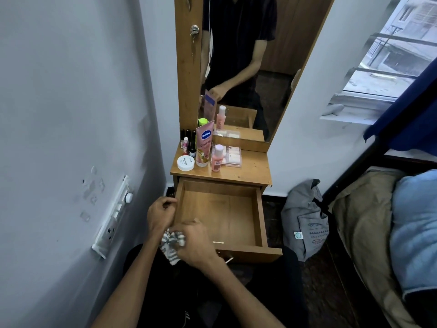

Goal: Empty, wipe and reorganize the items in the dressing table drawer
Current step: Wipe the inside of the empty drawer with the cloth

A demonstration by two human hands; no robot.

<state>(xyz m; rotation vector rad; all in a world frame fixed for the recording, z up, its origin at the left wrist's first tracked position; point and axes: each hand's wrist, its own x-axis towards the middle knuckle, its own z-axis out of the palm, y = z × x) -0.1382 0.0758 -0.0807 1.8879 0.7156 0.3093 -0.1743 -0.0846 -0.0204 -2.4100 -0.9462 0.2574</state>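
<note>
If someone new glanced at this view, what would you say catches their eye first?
Probably the open wooden drawer at centre, almost bare apart from a cotton swab near its front. Just before it, the left hand and right hand bunch a striped cloth. Behind, toiletries crowd the tabletop, led by a pink Vaseline tube.

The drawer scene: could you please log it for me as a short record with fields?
drawer: pulled open, nearly empty; a thin stick lies near its front
cloth: striped, bunched between both hands at the drawer's front left corner
left hand: closed on the cloth's upper part
right hand: closed on the cloth
tabletop: holds a Vaseline tube, pink bottle, white jar, clear box, small bottles
wiping: not yet begun, seemingly
</note>
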